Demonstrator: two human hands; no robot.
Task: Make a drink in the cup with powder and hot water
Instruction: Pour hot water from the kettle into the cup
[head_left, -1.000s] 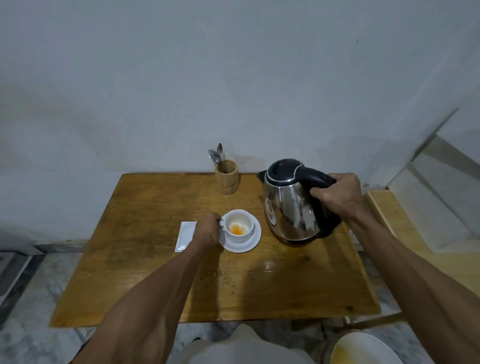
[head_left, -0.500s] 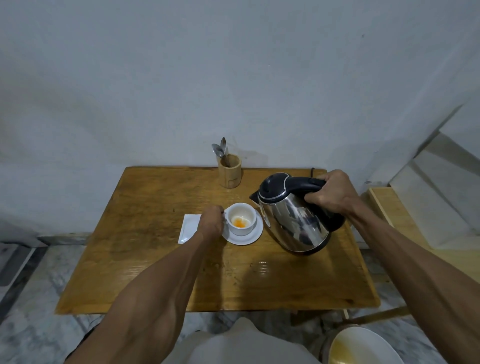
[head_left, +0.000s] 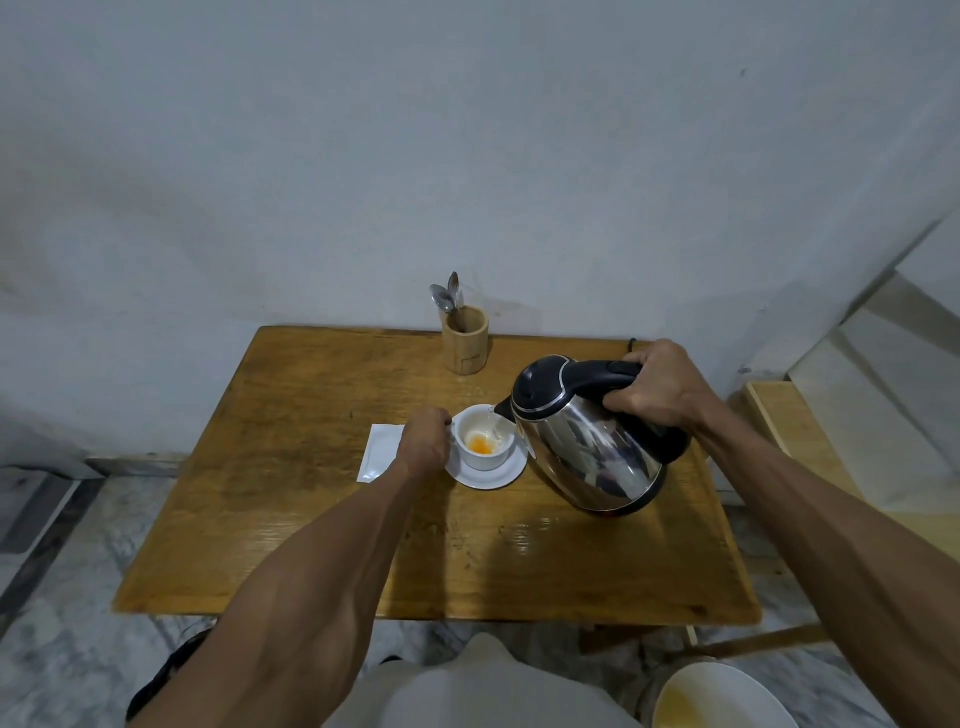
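Note:
A white cup (head_left: 485, 457) with orange powder in its bottom sits on a white saucer (head_left: 498, 476) in the middle of the wooden table (head_left: 322, 519). My left hand (head_left: 425, 448) grips the cup's handle on its left side. My right hand (head_left: 657, 385) holds the black handle of a steel kettle (head_left: 592, 447), which is lifted and tilted left with its spout over the cup's right rim. A thin stream of water runs from the spout into the cup.
A white sachet (head_left: 381, 458) lies flat just left of my left hand. A bamboo holder (head_left: 465, 340) with two spoons stands at the table's back edge near the wall. A white bowl (head_left: 722, 699) sits low at the bottom right.
The kettle was lifted off the table, carried left and tipped toward the cup. Water now falls into the cup. My left hand stayed on the cup's handle.

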